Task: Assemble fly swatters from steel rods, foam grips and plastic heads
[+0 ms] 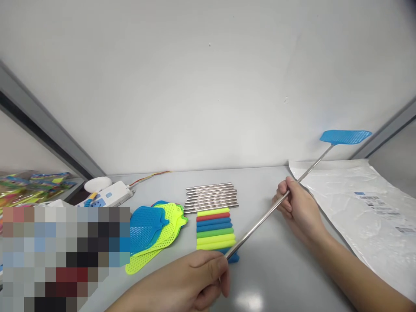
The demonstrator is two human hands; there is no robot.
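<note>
A fly swatter with a blue perforated head (346, 137) and a long metal telescopic rod (260, 222) slants up to the right across the view. My left hand (208, 277) is closed around the rod's lower end. Farther up the rod, my right hand (297, 203) grips it with thumb and curled fingers. Beyond the left hand lies a row of coloured handle sleeves (214, 233) in yellow, red, blue and green. Behind those is a row of metal rods (211, 196). Loose swatter heads, a blue one (146, 227) over yellow ones (173, 232), are stacked left of the sleeves.
A white plastic mailing bag (357, 208) with printed labels covers the table's right side. At the left stand a power strip (112, 194) with a cable and a white oval object (97, 184). Colourful packages (35, 184) lie far left. A pixelated patch hides the lower left.
</note>
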